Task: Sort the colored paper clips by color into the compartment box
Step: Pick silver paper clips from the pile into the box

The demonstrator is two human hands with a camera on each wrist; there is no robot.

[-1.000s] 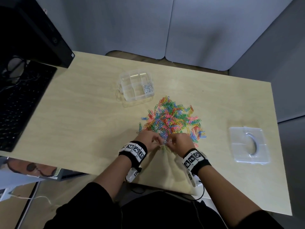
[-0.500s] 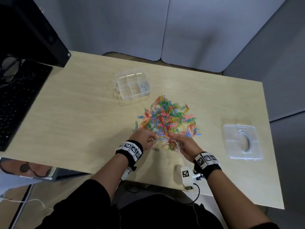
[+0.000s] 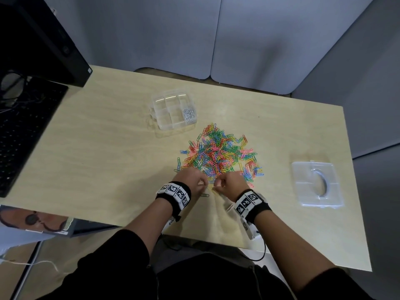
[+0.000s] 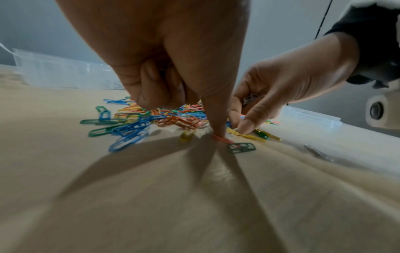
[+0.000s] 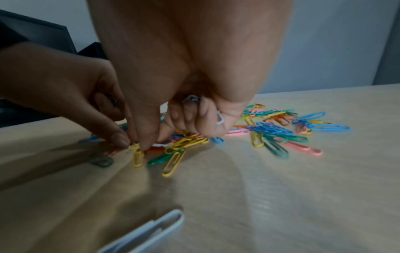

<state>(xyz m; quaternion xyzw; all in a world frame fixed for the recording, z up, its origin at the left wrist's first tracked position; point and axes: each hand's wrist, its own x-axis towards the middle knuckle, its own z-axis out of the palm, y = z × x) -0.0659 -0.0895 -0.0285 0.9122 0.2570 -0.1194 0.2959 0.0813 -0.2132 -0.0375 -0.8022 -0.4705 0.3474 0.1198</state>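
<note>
A heap of mixed colored paper clips lies mid-table. Beyond it to the left stands the clear compartment box, with white clips in its near right compartment. Both hands work at the heap's near edge. My left hand has its fingers curled, apparently round some clips, and its index fingertip presses a red clip against the table. My right hand keeps white clips in its curled fingers while thumb and forefinger touch a yellow clip.
The box's clear lid lies flat at the right. A black keyboard and a dark monitor base fill the left side. One grey clip lies loose by my left wrist. Grey partition walls stand behind the table.
My right hand, turned outward half a second ago with clips showing, has rolled back palm down to the heap's near edge. The left hand stays put.
</note>
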